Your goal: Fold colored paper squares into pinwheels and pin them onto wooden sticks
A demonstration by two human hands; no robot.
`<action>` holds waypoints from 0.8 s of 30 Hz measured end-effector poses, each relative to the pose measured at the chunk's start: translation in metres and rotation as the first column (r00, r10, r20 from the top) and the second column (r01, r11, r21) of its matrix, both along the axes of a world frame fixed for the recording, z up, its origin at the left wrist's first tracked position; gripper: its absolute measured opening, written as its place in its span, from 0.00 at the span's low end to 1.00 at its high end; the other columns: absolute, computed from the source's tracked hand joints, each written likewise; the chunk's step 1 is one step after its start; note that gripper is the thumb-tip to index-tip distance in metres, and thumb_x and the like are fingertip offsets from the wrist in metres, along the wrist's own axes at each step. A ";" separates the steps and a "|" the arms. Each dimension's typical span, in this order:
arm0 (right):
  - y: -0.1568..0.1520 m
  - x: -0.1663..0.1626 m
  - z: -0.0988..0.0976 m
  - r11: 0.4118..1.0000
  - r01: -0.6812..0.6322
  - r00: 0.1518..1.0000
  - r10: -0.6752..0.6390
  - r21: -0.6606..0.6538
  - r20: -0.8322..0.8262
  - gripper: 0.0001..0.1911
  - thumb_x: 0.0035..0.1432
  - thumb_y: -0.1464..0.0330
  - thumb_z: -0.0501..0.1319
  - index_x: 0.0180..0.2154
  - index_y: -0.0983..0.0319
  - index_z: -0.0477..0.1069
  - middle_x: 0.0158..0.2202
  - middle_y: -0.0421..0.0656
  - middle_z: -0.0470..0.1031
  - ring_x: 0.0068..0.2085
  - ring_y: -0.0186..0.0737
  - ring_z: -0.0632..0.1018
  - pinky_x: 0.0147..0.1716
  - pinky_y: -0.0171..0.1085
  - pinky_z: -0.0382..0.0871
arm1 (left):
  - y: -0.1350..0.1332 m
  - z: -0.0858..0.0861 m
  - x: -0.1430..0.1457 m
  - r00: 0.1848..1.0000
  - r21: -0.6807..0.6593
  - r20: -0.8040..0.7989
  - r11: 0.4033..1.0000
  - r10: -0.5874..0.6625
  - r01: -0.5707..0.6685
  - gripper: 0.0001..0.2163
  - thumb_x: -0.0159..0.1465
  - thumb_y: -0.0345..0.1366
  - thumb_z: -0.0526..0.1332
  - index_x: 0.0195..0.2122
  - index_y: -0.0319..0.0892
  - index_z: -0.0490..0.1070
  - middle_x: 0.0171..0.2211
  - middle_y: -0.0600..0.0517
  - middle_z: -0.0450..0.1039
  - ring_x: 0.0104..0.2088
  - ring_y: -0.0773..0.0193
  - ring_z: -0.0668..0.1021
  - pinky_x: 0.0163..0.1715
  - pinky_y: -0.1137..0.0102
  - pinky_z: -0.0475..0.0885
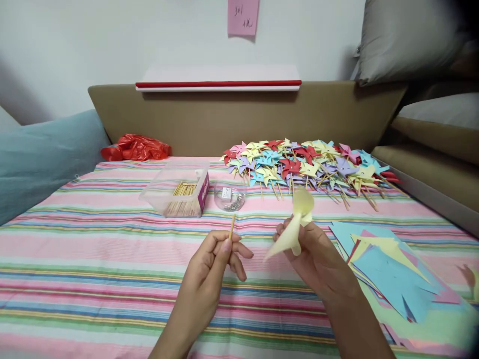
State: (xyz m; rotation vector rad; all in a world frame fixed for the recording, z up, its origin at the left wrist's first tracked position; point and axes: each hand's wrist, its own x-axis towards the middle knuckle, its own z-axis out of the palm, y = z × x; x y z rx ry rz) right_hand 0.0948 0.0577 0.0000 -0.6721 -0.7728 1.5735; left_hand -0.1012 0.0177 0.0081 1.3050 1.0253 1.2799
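My left hand (215,262) pinches a thin wooden stick (231,225) that points upward, fingers closed round its lower end. My right hand (318,257) holds a pale yellow folded paper pinwheel (295,224), fingers wrapped round it, its blades curling up above the hand. The two hands hover side by side over the striped bedsheet (93,249), a short gap between stick and paper.
A clear plastic box of sticks (179,192) and a small clear bag of pins (229,197) lie ahead. A heap of several finished coloured pinwheels (307,164) lies at the back right. Cut paper sheets (389,269) are stacked at right. A red plastic bag (136,147) and a blue pillow (41,159) are at left.
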 end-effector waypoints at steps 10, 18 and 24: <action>-0.012 -0.023 0.003 0.895 -0.199 0.974 0.225 0.399 -0.020 0.02 0.58 0.64 0.70 0.33 0.54 0.79 0.33 0.39 0.72 0.36 0.38 0.73 0.34 0.37 0.70 | -0.015 0.000 0.014 0.989 0.053 0.058 0.990 -0.133 0.129 0.08 0.73 0.39 0.55 0.44 0.44 0.72 0.23 0.55 0.75 0.27 0.66 0.77 0.34 0.71 0.71; -0.023 -0.023 0.008 0.816 -0.178 0.984 0.155 0.550 0.089 0.07 0.62 0.71 0.67 0.38 0.52 0.80 0.40 0.41 0.73 0.43 0.38 0.75 0.39 0.36 0.74 | -0.015 -0.009 0.010 0.988 0.145 0.117 0.986 -0.101 0.083 0.04 0.66 0.34 0.64 0.41 0.48 0.79 0.35 0.53 0.75 0.33 0.65 0.76 0.33 0.73 0.70; -0.027 -0.023 0.011 0.780 -0.138 0.974 -0.005 0.610 0.227 0.11 0.62 0.75 0.66 0.41 0.51 0.79 0.44 0.41 0.75 0.45 0.41 0.79 0.43 0.42 0.76 | -0.011 -0.022 0.002 0.994 0.191 0.096 0.981 -0.055 0.036 0.07 0.64 0.33 0.65 0.43 0.48 0.79 0.36 0.51 0.75 0.36 0.60 0.77 0.36 0.68 0.71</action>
